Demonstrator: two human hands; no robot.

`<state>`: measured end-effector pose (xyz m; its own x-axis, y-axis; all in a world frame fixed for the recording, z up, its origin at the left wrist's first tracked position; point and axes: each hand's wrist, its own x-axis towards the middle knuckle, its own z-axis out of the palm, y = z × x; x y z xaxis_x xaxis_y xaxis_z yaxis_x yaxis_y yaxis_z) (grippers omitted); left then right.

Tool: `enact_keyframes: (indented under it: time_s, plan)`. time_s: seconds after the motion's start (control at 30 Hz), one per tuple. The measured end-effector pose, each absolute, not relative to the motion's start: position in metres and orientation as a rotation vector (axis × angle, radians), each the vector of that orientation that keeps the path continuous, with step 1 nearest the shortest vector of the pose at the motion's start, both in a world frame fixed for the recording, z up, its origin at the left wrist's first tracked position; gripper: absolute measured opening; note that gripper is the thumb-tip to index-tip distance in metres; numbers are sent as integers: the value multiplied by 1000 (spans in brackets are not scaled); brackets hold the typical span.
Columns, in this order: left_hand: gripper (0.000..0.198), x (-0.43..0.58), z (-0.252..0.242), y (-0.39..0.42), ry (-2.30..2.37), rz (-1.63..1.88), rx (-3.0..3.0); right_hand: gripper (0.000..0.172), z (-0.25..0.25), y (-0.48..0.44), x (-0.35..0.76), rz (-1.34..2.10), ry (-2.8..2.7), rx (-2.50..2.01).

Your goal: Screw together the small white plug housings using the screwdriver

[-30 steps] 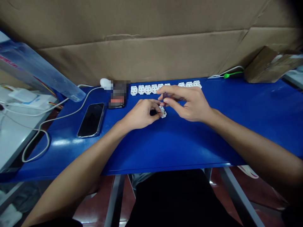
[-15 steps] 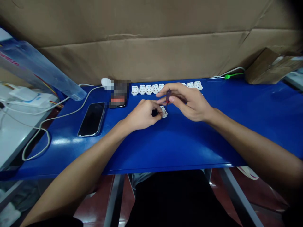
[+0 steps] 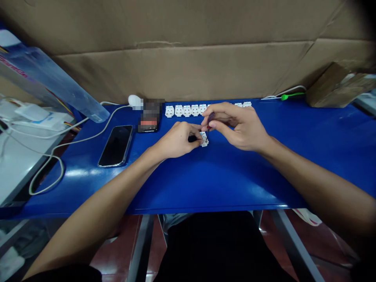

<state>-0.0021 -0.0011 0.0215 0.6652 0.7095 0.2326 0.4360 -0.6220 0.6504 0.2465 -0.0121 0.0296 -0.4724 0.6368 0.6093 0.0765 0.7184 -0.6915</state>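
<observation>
My left hand [image 3: 182, 139] pinches a small white plastic socket-like part [image 3: 205, 139] against the blue table. In my right hand [image 3: 239, 126] is a small screwdriver [image 3: 210, 118] with a dark purple-red handle, held upright between thumb and fingers. Its shaft points down onto the right side of the white part; the exact contact of the tip is too small to tell. Behind my hands stands a row of several similar white parts [image 3: 187, 111], partly hidden by my right hand.
On the blue table [image 3: 205, 180] a smartphone [image 3: 116, 146] lies at left, near a dark, blurred-out device [image 3: 149, 121]. A white cable [image 3: 63, 172] loops along the left. A cardboard box [image 3: 331, 86] and a green cable tie [image 3: 289, 96] are at back right. Cardboard [image 3: 188, 70] walls the back.
The view has shifted slightly. My right hand has turned a little around the screwdriver, its fingers drawn closer to the handle. The left hand keeps its hold on the white part.
</observation>
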Motion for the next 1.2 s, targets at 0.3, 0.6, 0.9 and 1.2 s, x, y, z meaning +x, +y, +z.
enact_keyframes:
  time_s: [0.3, 0.6, 0.9, 1.2]
  plan:
    - [9, -7, 29, 1, 796, 571, 2228, 30, 28, -11, 248, 814, -1943, -527]
    - [8, -7, 25, 2, 847, 572, 2197, 34, 29, -12, 248, 804, -1975, -565]
    - [5, -6, 27, 0, 853, 592, 2151, 31, 31, -15, 245, 794, -1984, -531]
    - [9, -8, 25, 4, 837, 602, 2156, 33, 31, -14, 246, 728, -2013, -555]
